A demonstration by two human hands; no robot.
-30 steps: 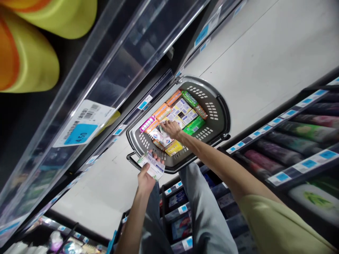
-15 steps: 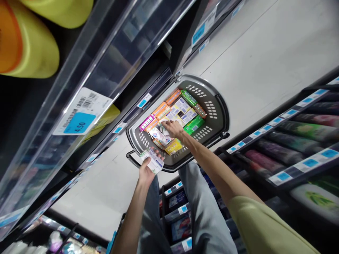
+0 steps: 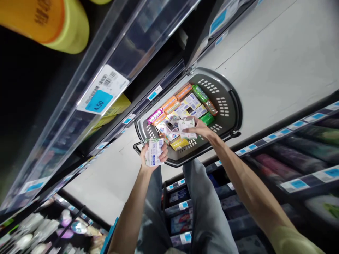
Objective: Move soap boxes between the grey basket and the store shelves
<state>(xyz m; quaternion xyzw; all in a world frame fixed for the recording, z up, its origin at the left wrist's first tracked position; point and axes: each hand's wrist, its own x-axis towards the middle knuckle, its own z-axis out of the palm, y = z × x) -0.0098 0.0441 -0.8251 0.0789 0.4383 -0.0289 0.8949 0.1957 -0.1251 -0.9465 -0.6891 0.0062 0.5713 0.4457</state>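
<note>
My left hand (image 3: 148, 160) grips a small white box (image 3: 154, 151) with printed text and a barcode-like panel, held up near the basket's front left corner. Over the basket, my right hand (image 3: 202, 127) is closed on white boxes (image 3: 186, 127) with green marks, two of them by the look of it. Below lies the dark grey shopping basket (image 3: 226, 118), standing on the floor. Inside it are several packets: orange packs (image 3: 171, 104), a magenta pack (image 3: 155, 116), green packs (image 3: 200, 93), a yellow pack (image 3: 179, 143) and white boxes (image 3: 191, 101).
A shelf with a clear front rail and a price label (image 3: 102, 92) runs close on the left, with yellow bottles (image 3: 76, 30) above it. Another shelf with blue-and-white price tags (image 3: 298, 184) stands on the right. The pale floor (image 3: 280, 60) stretches beyond the basket.
My right hand has come up out of the basket and now holds white boxes. The box in my left hand has turned more upright. The view has shifted slightly.
</note>
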